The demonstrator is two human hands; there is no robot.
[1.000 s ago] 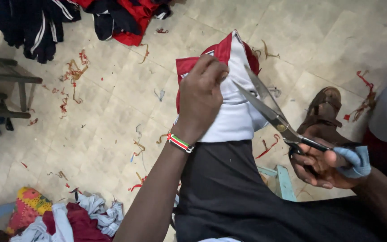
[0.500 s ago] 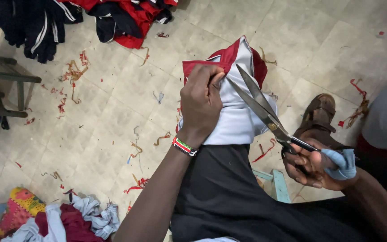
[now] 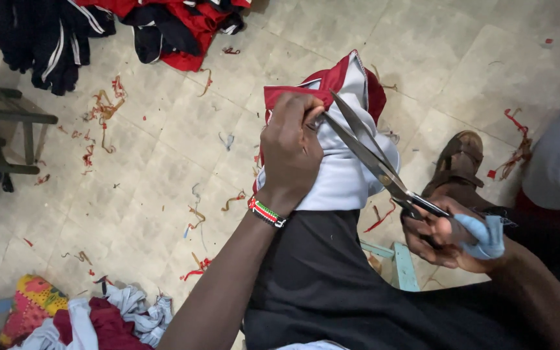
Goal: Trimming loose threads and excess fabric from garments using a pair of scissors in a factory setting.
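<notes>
Trimming a garment over the lap

Bunched on the dark lap, the red-and-white fabric garment [image 3: 345,175] sits clamped in the left hand [image 3: 291,152]. Long steel scissors [image 3: 374,159], blades parted, stay gripped by the right hand [image 3: 445,236]; knuckles near the edges risk a nick.

Left hand [image 3: 291,152] gripping a bunched red-and-white garment [image 3: 341,175] over the lap. Right hand [image 3: 448,236] holding scissors [image 3: 377,165], blades open, tips at the cloth beside the left fingers. Beaded wristband [image 3: 266,212] on the left wrist. Red scraps [image 3: 102,107] strewn over the tiled floor [image 3: 163,129]; clothes [image 3: 79,317] piled nearby.
</notes>
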